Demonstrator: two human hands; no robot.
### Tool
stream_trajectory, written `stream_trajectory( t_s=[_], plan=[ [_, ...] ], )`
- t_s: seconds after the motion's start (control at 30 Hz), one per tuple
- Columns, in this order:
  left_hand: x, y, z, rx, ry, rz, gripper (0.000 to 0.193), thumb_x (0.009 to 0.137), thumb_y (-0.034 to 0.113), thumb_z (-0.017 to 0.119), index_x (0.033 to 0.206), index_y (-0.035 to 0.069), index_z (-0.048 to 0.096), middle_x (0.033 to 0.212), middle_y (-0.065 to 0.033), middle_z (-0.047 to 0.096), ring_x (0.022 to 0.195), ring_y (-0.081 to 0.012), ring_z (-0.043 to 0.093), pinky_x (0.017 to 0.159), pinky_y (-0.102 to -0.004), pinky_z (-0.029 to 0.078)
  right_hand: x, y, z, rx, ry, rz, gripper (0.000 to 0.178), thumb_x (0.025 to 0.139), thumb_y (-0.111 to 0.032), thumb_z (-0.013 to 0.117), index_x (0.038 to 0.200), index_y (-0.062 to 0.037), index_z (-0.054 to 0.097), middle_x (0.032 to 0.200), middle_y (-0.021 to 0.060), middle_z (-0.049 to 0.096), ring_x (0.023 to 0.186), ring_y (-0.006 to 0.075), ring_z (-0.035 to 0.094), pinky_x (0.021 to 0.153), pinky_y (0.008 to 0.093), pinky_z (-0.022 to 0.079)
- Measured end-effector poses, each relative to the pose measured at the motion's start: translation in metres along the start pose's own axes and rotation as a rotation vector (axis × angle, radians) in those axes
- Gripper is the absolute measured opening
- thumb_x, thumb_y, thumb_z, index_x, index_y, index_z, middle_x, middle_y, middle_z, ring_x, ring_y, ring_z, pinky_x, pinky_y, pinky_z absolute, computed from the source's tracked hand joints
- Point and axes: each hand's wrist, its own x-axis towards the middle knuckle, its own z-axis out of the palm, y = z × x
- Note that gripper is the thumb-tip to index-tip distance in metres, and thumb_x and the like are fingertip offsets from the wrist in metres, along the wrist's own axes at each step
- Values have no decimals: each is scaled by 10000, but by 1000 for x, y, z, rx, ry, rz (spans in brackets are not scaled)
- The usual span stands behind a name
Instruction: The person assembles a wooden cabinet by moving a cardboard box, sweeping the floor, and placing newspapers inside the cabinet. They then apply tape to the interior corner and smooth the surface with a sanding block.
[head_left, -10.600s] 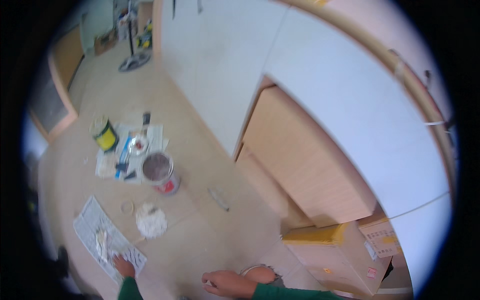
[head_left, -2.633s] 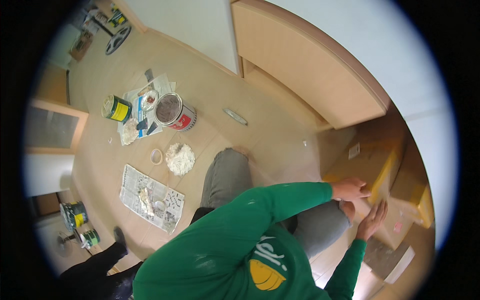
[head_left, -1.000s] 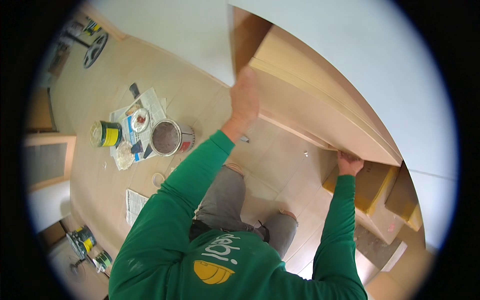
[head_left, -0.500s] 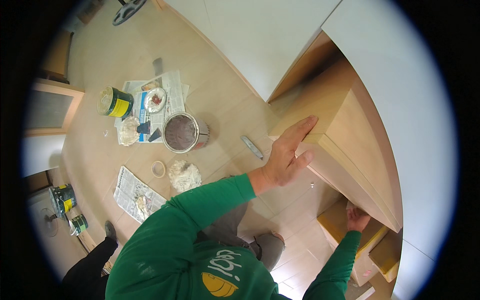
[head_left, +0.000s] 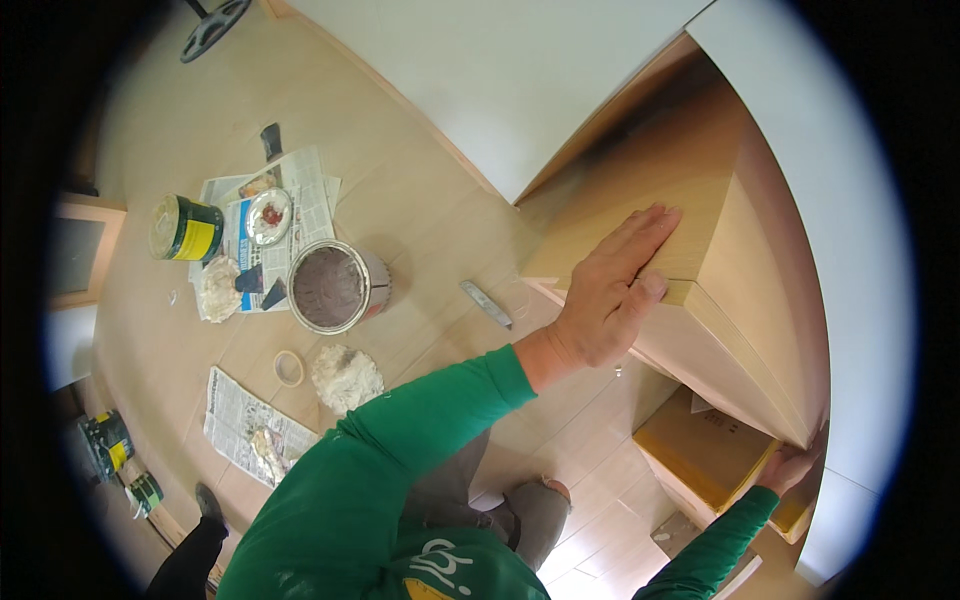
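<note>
A large pale wooden box projects from an opening between white panels on the right. My left hand lies on its near corner, fingers stretched out along the top and holding nothing. Lower right, my right hand reaches to the box's far bottom corner; its fingers are mostly hidden against the edge. Beneath the box stands an open-topped cardboard carton, just left of my right hand. A utility knife lies on the floor, left of my left hand.
An open can of grey-brown paste stands near newspaper sheets. Close by are a green-and-yellow tub, a roll of tape and a crumpled white cloth. Another person's dark-clothed leg shows at lower left.
My right hand has moved right, from above the carton to the box's far bottom corner. My left hand stays on the near corner. The view has shifted somewhat.
</note>
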Motion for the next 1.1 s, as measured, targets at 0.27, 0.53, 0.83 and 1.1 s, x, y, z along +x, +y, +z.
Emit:
stream_trajectory(
  t_s=[0.27, 0.53, 0.83, 1.1],
  plan=[
    [5, -3, -14, -102, -28, -16, 676, 1104, 471, 339, 1533, -38, 459, 1575, -216, 477, 1480, -344, 428, 1217, -381, 316, -36, 5, -41, 48, -11, -42, 501, 1098, -330, 468, 1492, -24, 512, 1486, 133, 565, 1365, 256, 534, 1160, 382, 422],
    [20, 0, -42, -323, -80, -155, 519, 1093, 323, 431, 1476, -5, 549, 1496, -154, 579, 1334, -240, 556, 1122, -344, 425, -143, 6, -76, -139, 100, -157, 546, 1084, -345, 521, 1511, -7, 491, 1485, 123, 549, 1332, 220, 534, 1111, 343, 419],
    [46, -11, -59, -302, -291, -301, 502, 1116, 342, 395, 1497, 53, 550, 1464, -100, 592, 1299, -204, 574, 1116, -342, 438, -176, 4, -52, -225, 241, -184, 612, 1058, -435, 487, 1523, -37, 502, 1470, 145, 554, 1314, 303, 541, 1097, 392, 453],
    [20, -19, -42, -509, -290, -494, 555, 1119, 384, 439, 1581, 77, 421, 1493, -87, 549, 1378, -177, 504, 1156, -326, 399, -146, 7, -28, -21, 232, -265, 523, 1034, -288, 455, 1429, 25, 593, 1405, 173, 617, 1237, 331, 620, 1078, 424, 517]
  ],
)
